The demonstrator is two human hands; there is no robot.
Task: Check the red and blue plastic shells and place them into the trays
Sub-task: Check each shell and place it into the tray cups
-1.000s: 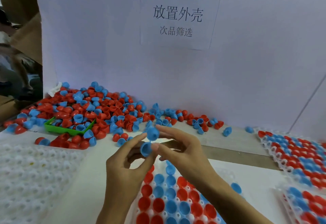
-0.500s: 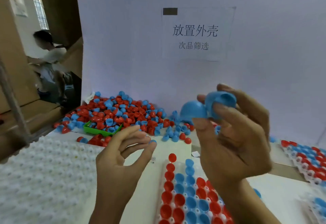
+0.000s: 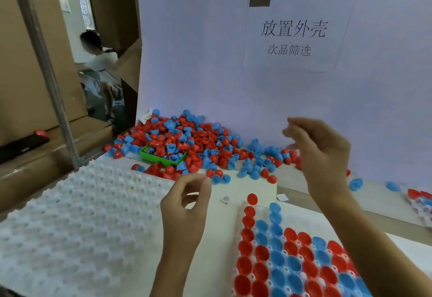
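Observation:
A big heap of loose red and blue shells [image 3: 187, 147] lies against the white backboard, spilling over a small green tray [image 3: 161, 159]. Below my hands, a white tray [image 3: 303, 275] holds rows of red and blue shells, open side up. My left hand [image 3: 184, 212] hovers left of that tray, its fingertips curled to meet the thumb, and I see nothing between them. My right hand [image 3: 320, 156] is raised above the tray's far end with loosely bent, spread fingers and holds no shell.
An empty white dimpled tray [image 3: 81, 226] lies at the left. Another filled tray [image 3: 420, 200] shows at the right edge. A paper sign [image 3: 292, 37] hangs on the backboard. Left of the table are a metal post [image 3: 46, 69], cardboard boxes and a seated person [image 3: 98, 55].
My right hand held two blue shells up half a second ago; now it is lower and holds nothing. My left hand's fingers have curled in to the thumb. The camera tilted up.

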